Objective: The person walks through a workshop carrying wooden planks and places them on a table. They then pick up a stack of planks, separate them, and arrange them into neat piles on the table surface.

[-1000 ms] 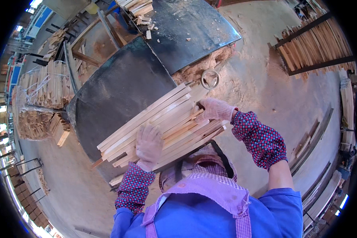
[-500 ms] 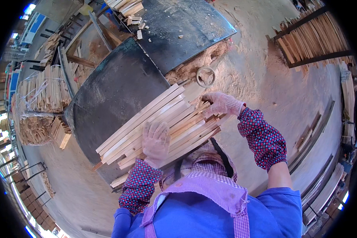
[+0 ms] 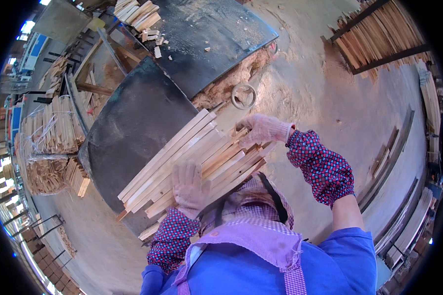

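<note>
your left hand (image 3: 188, 189), gloved, lies flat with fingers spread on top of the slats (image 3: 182, 157), pressing on the bundle near its lower end. your right hand (image 3: 262, 129), also gloved, grips the far ends of the upper slats, fingers curled around them, so both hands are holding the same bundle. the slats are a loose stack of pale wooden strips, lying slantwise from lower left to upper right, their ends uneven; the bundle hangs over the near edge of the dark surface (image 3: 133, 123), and you cannot tell whether it rests on that edge or is carried free by your hands. a few shorter strips stick out below the bundle at its lower left end. both forearms wear red-and-blue patterned sleeves (image 3: 322, 164). beyond the bundle, a second dark slab (image 3: 216, 34) lies tilted at the far side, with wood chips scattered on it and a small pile of strips (image 3: 138, 12) at its far left corner. between the two slabs is a heap of sawdust (image 3: 226, 86), and a round metal handwheel (image 3: 243, 96) sits just beside the far ends of the slats. to the left of the surface stand bundles of tied sticks (image 3: 49, 132). on the floor at upper right is a rack of slats (image 3: 379, 34), well apart from your hands.
</note>
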### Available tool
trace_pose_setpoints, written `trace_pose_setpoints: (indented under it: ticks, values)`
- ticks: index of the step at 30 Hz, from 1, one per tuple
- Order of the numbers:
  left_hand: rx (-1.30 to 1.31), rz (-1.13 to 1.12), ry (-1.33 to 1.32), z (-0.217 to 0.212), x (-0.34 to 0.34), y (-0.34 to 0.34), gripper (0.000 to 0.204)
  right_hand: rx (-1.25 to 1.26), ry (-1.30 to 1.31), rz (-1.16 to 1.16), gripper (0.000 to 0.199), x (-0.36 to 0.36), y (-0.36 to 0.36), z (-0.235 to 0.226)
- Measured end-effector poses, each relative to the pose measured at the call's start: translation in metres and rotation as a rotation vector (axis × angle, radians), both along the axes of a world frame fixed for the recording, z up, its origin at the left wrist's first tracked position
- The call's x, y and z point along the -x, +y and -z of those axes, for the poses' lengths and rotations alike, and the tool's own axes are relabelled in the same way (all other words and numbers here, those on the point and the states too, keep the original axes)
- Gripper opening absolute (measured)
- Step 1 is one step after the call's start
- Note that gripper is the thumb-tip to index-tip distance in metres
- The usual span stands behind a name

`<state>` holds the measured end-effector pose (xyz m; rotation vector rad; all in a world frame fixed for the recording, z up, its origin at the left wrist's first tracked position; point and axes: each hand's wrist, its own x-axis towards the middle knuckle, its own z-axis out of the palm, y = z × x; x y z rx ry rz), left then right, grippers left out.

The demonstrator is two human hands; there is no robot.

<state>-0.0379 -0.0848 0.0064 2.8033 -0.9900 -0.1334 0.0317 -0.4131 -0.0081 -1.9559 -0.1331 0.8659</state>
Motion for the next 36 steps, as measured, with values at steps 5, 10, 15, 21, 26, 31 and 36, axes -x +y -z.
trace_pose_setpoints:
  ticks: [5,10,15,21,26,31,36]
  values:
    - [-0.137,0.009,0.063,-0.004,0.005,-0.005,0.067,-0.147,0.065,0.096,0.058,0.004,-0.010,0.023]
    - [-0.105,0.032,-0.007,-0.012,0.000,-0.014,0.057,-0.074,0.087,0.020,0.064,-0.003,-0.009,0.010]
    - [-0.107,0.007,-0.075,-0.007,0.006,-0.008,0.059,-0.113,0.048,0.132,0.061,0.006,-0.009,0.012]
    - [-0.116,0.039,-0.105,-0.009,0.005,-0.009,0.052,-0.246,0.145,0.249,0.054,0.008,-0.025,0.029]
    - [-0.109,0.055,-0.095,-0.008,0.004,-0.011,0.050,-0.130,0.162,0.134,0.048,-0.002,-0.031,0.028]
    - [-0.078,0.031,-0.099,-0.010,0.006,-0.013,0.053,-0.197,0.220,0.206,0.055,-0.001,-0.048,0.029]
    - [-0.050,0.061,-0.016,-0.017,-0.002,-0.017,0.054,-0.133,0.020,0.152,0.067,0.004,-0.056,0.035]
